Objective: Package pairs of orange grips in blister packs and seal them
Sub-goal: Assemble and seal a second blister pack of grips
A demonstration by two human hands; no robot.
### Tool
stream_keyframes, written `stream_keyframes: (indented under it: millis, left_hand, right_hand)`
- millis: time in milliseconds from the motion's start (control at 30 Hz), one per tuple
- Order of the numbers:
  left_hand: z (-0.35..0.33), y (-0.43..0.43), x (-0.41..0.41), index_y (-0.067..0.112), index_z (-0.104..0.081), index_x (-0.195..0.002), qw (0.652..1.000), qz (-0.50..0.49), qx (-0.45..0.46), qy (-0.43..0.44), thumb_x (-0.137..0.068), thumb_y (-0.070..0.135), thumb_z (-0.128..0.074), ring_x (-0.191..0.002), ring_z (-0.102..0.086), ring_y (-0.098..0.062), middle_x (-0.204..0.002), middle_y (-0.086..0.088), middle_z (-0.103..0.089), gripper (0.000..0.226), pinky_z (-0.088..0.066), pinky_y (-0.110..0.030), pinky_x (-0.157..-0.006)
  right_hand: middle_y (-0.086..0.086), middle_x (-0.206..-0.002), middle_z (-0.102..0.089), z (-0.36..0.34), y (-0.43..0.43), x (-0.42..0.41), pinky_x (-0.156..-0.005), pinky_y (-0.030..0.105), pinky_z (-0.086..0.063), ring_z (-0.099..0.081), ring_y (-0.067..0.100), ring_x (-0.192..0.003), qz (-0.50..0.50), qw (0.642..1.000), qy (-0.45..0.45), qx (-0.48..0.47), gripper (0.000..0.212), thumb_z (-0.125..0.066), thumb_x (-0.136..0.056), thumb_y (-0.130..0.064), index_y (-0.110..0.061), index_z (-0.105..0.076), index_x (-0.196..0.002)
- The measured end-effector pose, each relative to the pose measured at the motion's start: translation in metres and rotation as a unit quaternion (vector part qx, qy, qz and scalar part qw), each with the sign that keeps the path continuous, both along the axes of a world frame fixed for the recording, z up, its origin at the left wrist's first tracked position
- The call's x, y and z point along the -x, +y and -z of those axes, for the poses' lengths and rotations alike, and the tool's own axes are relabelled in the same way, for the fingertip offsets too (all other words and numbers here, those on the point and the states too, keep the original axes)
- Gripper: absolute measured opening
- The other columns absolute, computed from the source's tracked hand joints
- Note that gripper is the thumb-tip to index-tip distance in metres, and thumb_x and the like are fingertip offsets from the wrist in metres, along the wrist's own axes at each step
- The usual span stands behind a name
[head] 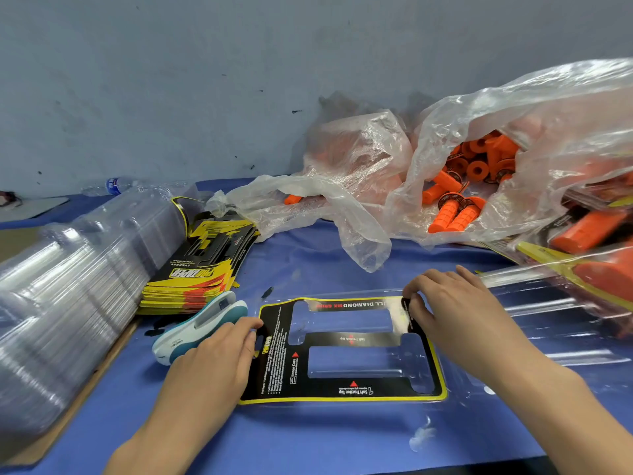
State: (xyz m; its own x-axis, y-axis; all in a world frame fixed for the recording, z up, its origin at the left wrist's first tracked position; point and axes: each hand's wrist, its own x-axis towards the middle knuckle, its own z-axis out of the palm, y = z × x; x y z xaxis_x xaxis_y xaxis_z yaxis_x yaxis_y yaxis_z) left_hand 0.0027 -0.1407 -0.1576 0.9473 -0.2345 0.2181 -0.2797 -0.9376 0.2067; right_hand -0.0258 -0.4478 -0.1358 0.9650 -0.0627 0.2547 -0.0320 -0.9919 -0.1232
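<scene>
Black card insert: left hand touches edge, right hand pinches corner.

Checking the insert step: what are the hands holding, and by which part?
The black-and-yellow card insert: the right hand pinches its far right corner; the left hand only touches its left edge with straight fingers.

blue table | blister tray, card stack, teal tool, grip bags, bottle

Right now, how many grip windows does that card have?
2 in the card: the far window beside the right hand, the near window closer to you. That hand pinches the card corner, so part may be hidden.
</scene>
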Motion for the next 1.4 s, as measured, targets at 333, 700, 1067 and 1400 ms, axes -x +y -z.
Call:
stream_keyframes:
  millis: [333, 700, 1067, 1400]
  left_hand:
    - [0.001, -0.013, -0.017, 0.041, -0.059, -0.124, 0.989, 0.026, 0.130, -0.067, -0.098, 0.044, -0.036, -0.117, -0.047, -0.012, -0.129, 0.013, -0.044, 0.034, -0.048, -0.041, -0.090]
    - [0.004, -0.036, -0.020, 0.028, -0.059, -0.130, 0.984, 0.158, 0.044, -0.063, -0.097, 0.055, -0.016, -0.113, -0.046, -0.010, -0.121, 0.013, -0.049, 0.061, -0.040, -0.031, -0.096]
    - [0.002, -0.038, -0.024, 0.034, -0.057, -0.131, 0.987, 0.144, -0.002, -0.076, -0.098, 0.053, -0.014, -0.107, -0.050, -0.016, -0.114, 0.010, -0.050, 0.057, -0.041, -0.035, -0.090]
    - [0.005, -0.032, -0.026, 0.035, -0.053, -0.130, 0.980, 0.154, 0.119, -0.027, -0.101, 0.052, -0.021, -0.115, -0.046, -0.002, -0.124, 0.022, -0.043, 0.047, -0.039, -0.025, -0.094]
  right_hand:
    - [-0.015, -0.107, -0.060, 0.000, 0.001, 0.000, -0.115, 0.032, -0.017, -0.050, 0.011, -0.104, -0.003, 1.000, -0.011, -0.002, 0.026, -0.031, -0.101, -0.033, -0.036, -0.056, -0.109]
    - [-0.015, -0.110, -0.058, 0.001, 0.003, 0.002, -0.116, 0.032, -0.014, -0.051, 0.012, -0.110, -0.006, 1.000, -0.005, 0.007, 0.027, -0.030, -0.101, -0.036, -0.037, -0.055, -0.111]
    - [-0.016, -0.113, -0.058, 0.000, 0.004, 0.001, -0.116, 0.032, -0.013, -0.050, 0.011, -0.111, 0.003, 1.000, 0.001, 0.004, 0.028, -0.029, -0.102, -0.036, -0.037, -0.056, -0.112]
    - [-0.014, -0.112, -0.058, 0.000, 0.004, 0.001, -0.116, 0.031, -0.014, -0.051, 0.012, -0.109, 0.010, 1.000, 0.004, 0.003, 0.029, -0.029, -0.103, -0.035, -0.034, -0.056, -0.112]
